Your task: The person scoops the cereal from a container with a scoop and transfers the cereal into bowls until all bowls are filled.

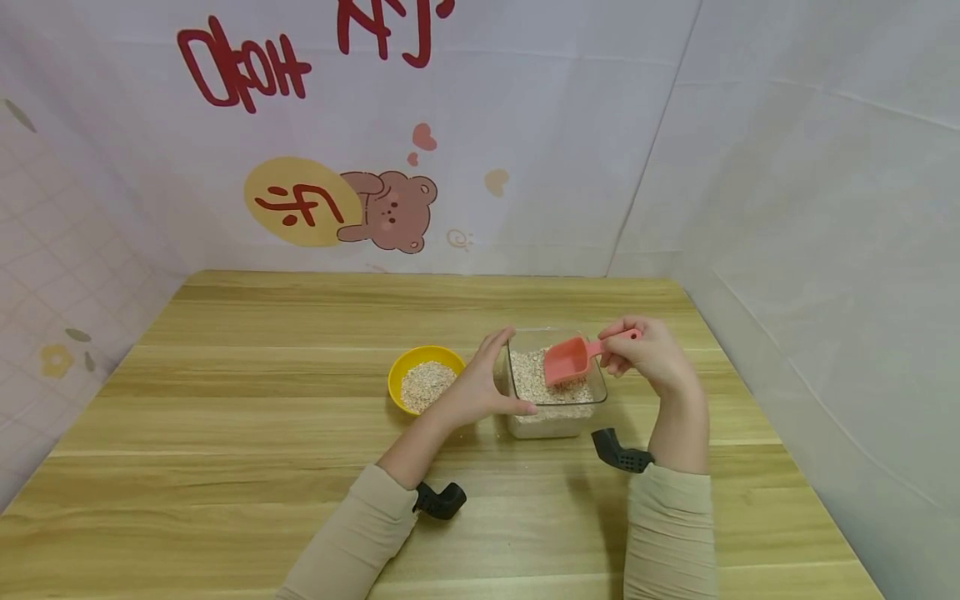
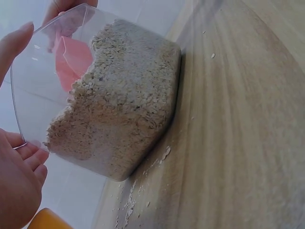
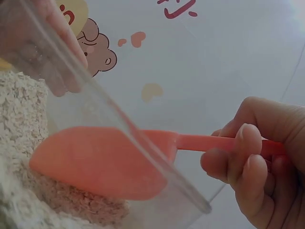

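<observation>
A clear plastic container (image 1: pixel 551 421) of oat flakes (image 2: pixel 119 81) stands on the table. My left hand (image 1: pixel 480 387) grips it from the left, thumb at the near rim and fingers at the far side. In my right hand (image 1: pixel 648 354) is the handle of a pink scoop (image 1: pixel 567 361), pinched between thumb and fingers. The scoop's bowl (image 3: pixel 100 162) is inside the container, its lower edge against the flakes, as the right wrist view shows. Left of the container, partly behind my left hand, sits a yellow bowl (image 1: pixel 397 379) with oat flakes in it.
The wooden table (image 1: pixel 247 433) meets a printed cloth backdrop (image 1: pixel 540 167) at the back and white cloth at the sides. A few stray flakes (image 2: pixel 129 202) lie beside the container's base. A black wrist mount (image 1: pixel 442 501) extends from each forearm.
</observation>
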